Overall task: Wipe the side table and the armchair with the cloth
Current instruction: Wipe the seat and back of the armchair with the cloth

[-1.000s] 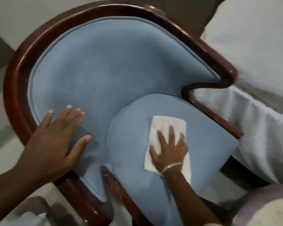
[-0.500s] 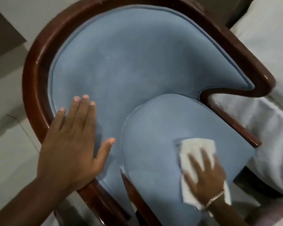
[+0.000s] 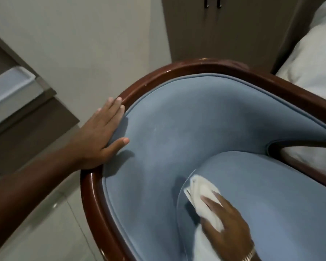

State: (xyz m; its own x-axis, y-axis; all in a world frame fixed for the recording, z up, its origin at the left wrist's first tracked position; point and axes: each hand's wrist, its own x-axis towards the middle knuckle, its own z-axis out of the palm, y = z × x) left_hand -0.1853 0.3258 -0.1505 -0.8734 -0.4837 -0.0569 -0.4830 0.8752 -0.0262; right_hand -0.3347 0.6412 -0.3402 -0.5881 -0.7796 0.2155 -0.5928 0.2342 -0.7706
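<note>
The armchair (image 3: 205, 117) has blue upholstery and a glossy dark wooden rim. My left hand (image 3: 102, 132) lies flat on its left arm, fingers spread over the rim and the padding, holding nothing. My right hand (image 3: 228, 228) presses a white cloth (image 3: 203, 193) onto the left edge of the blue seat cushion, where the cushion meets the chair back. The cloth is bunched at the fingertips and partly hidden under the palm. The side table is not in view.
A bed with white linen (image 3: 312, 63) stands close against the chair's right side. A brown cabinet (image 3: 224, 29) stands behind the chair. At the left is a dark shelf unit (image 3: 26, 117) with a white tray (image 3: 9, 83). Pale tiled floor lies below.
My right hand slid the cloth from the seat's right front across to its left edge. My left hand shifted up onto the wooden rim. The camera tilted up, revealing the wall and cabinet.
</note>
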